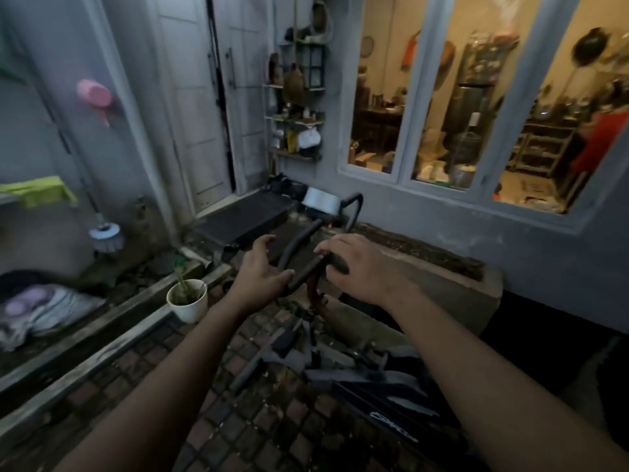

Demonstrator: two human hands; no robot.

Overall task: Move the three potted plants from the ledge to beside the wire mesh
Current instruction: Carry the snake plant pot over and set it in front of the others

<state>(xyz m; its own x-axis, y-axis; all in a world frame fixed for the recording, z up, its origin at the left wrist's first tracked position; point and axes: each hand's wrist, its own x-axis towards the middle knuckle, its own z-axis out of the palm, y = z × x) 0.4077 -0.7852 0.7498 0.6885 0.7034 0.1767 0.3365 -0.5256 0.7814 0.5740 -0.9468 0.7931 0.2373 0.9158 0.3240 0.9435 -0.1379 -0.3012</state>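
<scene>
Only one potted plant [187,299] is in view: a white pot with a thin green shoot, standing on the paving beside the low concrete curb [102,338]. My right hand [354,264] is shut on the dark grip of a bicycle handlebar [303,253] at mid-frame. Just left of the bar, my left hand [262,270] has its fingers spread and curled, with the thumb touching the bar's end. The pot is to the left of my left forearm, apart from both hands. I cannot make out a wire mesh.
The bicycle frame [374,376] lies across the brick paving under my arms. A concrete planter ledge [452,277] runs below the lit window. A dark mat [245,216] and a metal pot [321,201] sit by the door. A brush [106,236] and cloths [44,311] are at left.
</scene>
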